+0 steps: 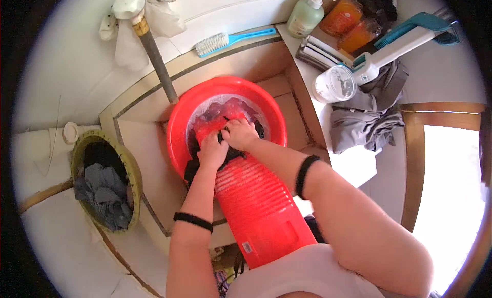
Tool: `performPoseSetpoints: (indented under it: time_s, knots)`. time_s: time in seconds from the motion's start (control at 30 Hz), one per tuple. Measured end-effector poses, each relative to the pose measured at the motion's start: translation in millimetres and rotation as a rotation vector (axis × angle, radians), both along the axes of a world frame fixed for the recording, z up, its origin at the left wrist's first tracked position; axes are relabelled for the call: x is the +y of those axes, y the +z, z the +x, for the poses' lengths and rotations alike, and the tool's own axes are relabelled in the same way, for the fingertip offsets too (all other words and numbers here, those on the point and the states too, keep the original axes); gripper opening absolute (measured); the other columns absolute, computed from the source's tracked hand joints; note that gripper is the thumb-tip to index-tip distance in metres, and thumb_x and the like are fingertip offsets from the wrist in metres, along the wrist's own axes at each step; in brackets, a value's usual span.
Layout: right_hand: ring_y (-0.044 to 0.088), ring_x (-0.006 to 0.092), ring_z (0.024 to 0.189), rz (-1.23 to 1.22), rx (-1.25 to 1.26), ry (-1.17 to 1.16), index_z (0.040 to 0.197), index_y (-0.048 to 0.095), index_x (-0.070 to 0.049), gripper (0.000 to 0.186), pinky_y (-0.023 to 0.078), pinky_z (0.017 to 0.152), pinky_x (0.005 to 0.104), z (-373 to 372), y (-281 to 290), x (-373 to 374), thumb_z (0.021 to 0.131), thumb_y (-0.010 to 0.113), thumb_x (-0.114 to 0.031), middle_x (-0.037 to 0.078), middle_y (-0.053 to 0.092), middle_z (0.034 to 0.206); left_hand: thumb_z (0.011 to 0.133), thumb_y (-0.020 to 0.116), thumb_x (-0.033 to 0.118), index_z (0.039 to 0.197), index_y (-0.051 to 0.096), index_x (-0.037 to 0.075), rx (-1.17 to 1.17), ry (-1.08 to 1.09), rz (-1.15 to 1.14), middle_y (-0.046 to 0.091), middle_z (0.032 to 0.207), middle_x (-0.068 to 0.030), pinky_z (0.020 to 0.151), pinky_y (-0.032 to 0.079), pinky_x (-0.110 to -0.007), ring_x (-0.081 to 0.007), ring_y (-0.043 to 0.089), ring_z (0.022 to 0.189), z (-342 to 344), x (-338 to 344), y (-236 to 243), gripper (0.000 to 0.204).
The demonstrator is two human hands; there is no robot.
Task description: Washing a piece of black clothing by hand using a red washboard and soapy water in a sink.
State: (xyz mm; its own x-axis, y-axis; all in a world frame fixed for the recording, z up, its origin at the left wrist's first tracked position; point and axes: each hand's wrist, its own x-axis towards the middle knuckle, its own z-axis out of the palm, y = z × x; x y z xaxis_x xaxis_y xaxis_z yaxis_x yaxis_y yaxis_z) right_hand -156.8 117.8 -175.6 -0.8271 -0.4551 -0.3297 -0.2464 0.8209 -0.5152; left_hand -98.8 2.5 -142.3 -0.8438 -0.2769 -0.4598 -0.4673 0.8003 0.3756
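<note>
A black cloth [231,156], wet and bunched, lies on the upper part of a red ridged washboard [259,195]. My left hand [211,151] is closed on the cloth, its fingers curled into the fabric. Just to its right and slightly farther off, my right hand [240,134] also grips the cloth, with its fingertips partly hidden in the folds. The washboard slants from my body down into a red basin [176,131]. Foamy, purplish-grey water [225,104] fills the basin around the board's far end, and more dark fabric shows at the sides.
The basin stands in a tiled sink [134,139] below a grey pipe [158,67]. A yellow-green basket [134,182] of dark clothes is at left. A blue scrub brush [236,40] lies on the back ledge. Along the right ledge are a pump bottle [306,18], clear tub [334,84] and grey garment [366,121].
</note>
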Motion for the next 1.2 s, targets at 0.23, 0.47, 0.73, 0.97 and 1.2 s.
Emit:
performPoseSetpoints:
  time_s: [0.23,0.47,0.73,0.97,1.2]
  knots:
    - [0.056,0.0391,0.097,-0.512,0.145,0.591,0.097,0.058,-0.005,0.041,0.043,0.084,0.0517,93.0,95.3,101.9,0.073,0.061,-0.037,0.019,0.058,0.099,0.078,0.060,0.038,0.110,0.053,0.002,0.477,-0.534,-0.044,0.056,0.107,-0.0196,0.081,0.040,-0.051,-0.0350,0.054,0.102,121.8,35.7,73.6,0.049]
    - [0.054,0.0338,0.109,0.049,0.058,-0.022,0.107,0.062,-0.008,0.039,0.044,0.090,0.0527,-7.1,12.6,-3.7,0.088,0.047,-0.039,0.014,0.061,0.113,0.089,0.048,0.040,0.112,0.057,0.004,0.109,-0.014,-0.187,0.058,0.117,-0.0188,0.090,0.043,-0.053,-0.0386,0.054,0.110,1.0,0.6,1.5,0.043]
    - [0.054,0.0326,0.100,-0.481,0.074,0.603,0.105,0.057,-0.011,0.040,0.044,0.081,0.0490,94.1,99.3,102.1,0.075,0.065,-0.036,0.012,0.055,0.105,0.078,0.064,0.039,0.108,0.054,0.000,0.473,-0.624,0.049,0.053,0.115,-0.0204,0.082,0.040,-0.049,-0.0355,0.051,0.108,131.7,32.7,90.9,0.050]
    - [0.056,0.0335,0.106,0.016,0.063,0.027,0.104,0.062,-0.005,0.040,0.044,0.086,0.0549,-6.5,9.7,-2.2,0.089,0.048,-0.039,0.015,0.061,0.111,0.089,0.048,0.042,0.112,0.058,0.007,0.070,-0.028,-0.085,0.059,0.114,-0.0195,0.090,0.042,-0.056,-0.0401,0.052,0.113,-5.1,-6.4,-7.9,0.042]
    - [0.054,0.0343,0.107,-0.538,0.154,0.602,0.110,0.054,-0.007,0.043,0.043,0.086,0.0511,96.0,106.3,116.1,0.076,0.063,-0.032,0.015,0.054,0.119,0.075,0.065,0.031,0.111,0.052,0.003,0.467,-0.540,0.062,0.056,0.107,-0.0201,0.082,0.040,-0.050,-0.0379,0.053,0.104,121.9,30.3,83.3,0.048]
